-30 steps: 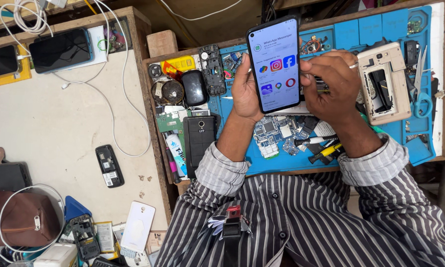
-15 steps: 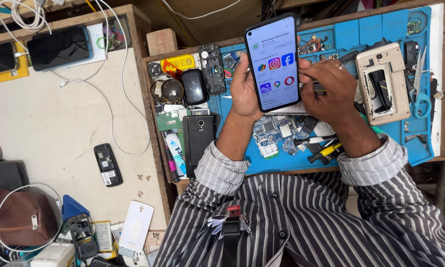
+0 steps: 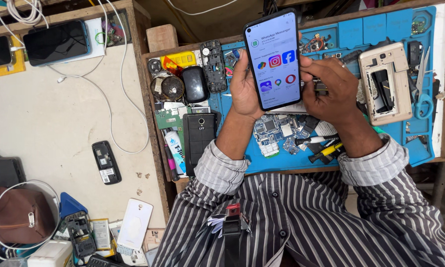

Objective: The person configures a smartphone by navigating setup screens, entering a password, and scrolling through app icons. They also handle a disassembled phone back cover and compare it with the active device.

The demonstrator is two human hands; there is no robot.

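Head view: hands (image 3: 291,89) (both) grip smartphone (image 3: 273,57) edges.

A wooden bench (image 3: 155,123) holds a blue rubber mat (image 3: 375,29) at the upper right, with small phone parts (image 3: 277,131) on it.

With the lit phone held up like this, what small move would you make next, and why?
Probably a thumb tap on the screen. The left hand holds the smartphone upright, its lit screen showing rows of app icons, and the right hand steadies the other edge with its thumb close to the glass.
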